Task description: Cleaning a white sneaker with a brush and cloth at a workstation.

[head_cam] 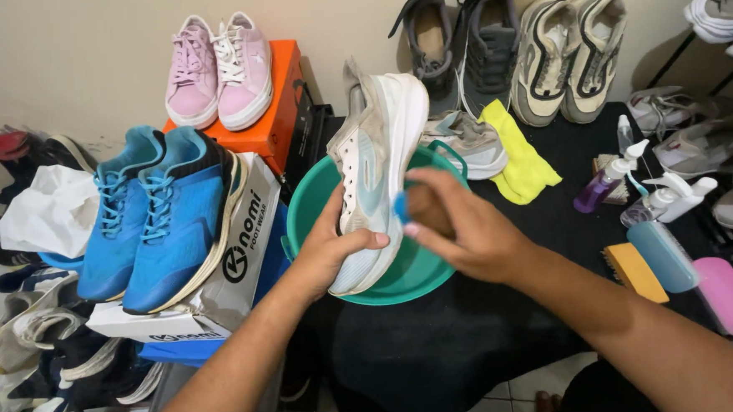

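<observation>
The left hand is gripping a white sneaker from below, fingers wrapped round its near end and thumb lying across the sole edge, so the shoe is standing nearly on end, toe far, tilted over a green basin. The sneaker is sitting above the middle of the basin, whether it is touching the rim is not clear. The right hand is closing on a small blue brush (only a bit of it is showing past the fingertips) and pressing it against the sneaker's side, just right of the sole.

The basin is resting on a black cloth-covered table. To the right, on the same cloth, a yellow rag is lying beside a grey shoe, and further right spray bottles are standing near an orange brush block, a pale blue case and a pink case. To the left, a pair of blue running shoes is sitting on a white shoebox, with pink sneakers on an orange box behind them, further off. More worn shoes are leaning against the far wall and crowding the floor at the left.
</observation>
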